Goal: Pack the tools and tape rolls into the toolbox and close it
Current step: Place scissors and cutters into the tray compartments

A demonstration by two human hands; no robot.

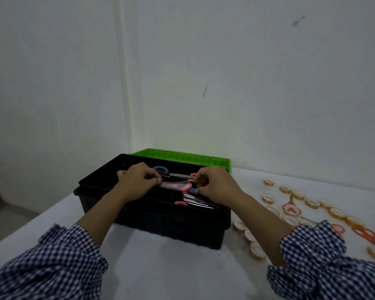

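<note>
Toolbox [152, 221]: left hand [136, 180], right hand [214, 182] pinch pack [173, 185] inside.

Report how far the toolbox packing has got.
Done: blue-handled scissors and other tools lie in the black toolbox. In hand: left hand and right hand grip a long tool over it. Left: many tape rolls and orange scissors on the table; green lid open.

Head cam, wide-angle, faces fwd & down, near toolbox [160, 221], wall [247, 83] behind
</note>
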